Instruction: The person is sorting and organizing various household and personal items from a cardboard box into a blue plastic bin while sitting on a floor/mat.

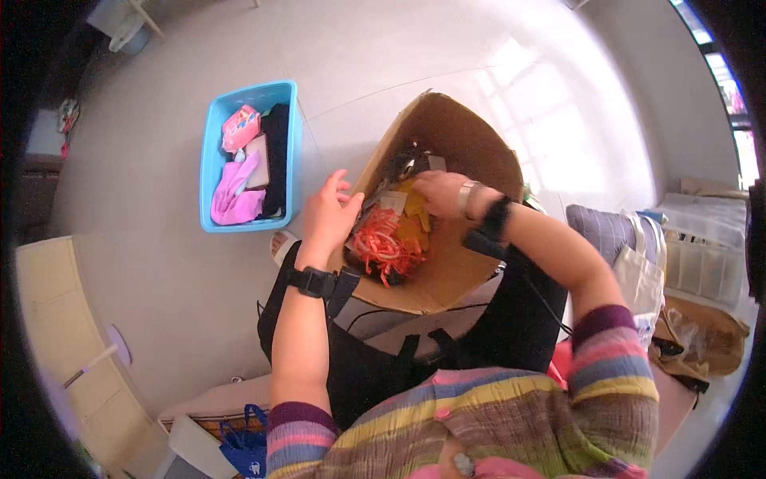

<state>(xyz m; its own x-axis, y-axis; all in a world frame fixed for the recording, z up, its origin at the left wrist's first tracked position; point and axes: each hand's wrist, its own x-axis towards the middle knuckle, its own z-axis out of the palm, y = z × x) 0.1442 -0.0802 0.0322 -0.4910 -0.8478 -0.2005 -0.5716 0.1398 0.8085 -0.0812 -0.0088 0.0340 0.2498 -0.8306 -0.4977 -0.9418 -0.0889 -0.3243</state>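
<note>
A cardboard box (473,143) stands open between my knees. My right hand (443,194) reaches inside it, its fingertips at a yellow item (414,218); whether they grip it is hidden. Red shredded strips (383,239) lie by the yellow item, near a whitish card-like piece (393,202). My left hand (331,212) hovers at the box's left rim with fingers apart and nothing in it. To the left, a light blue plastic bin (204,179) holds a pink package (242,129), a lilac cloth (230,197), a flat pale object (258,161) and black fabric (278,155).
At my right are a grey striped cushion (589,230), a white canvas tote bag (640,281), a clear plastic drawer unit (706,263) and a brown paper bag (718,341). A blue bag (245,446) lies at lower left, and cream cabinets (60,287) line the left side.
</note>
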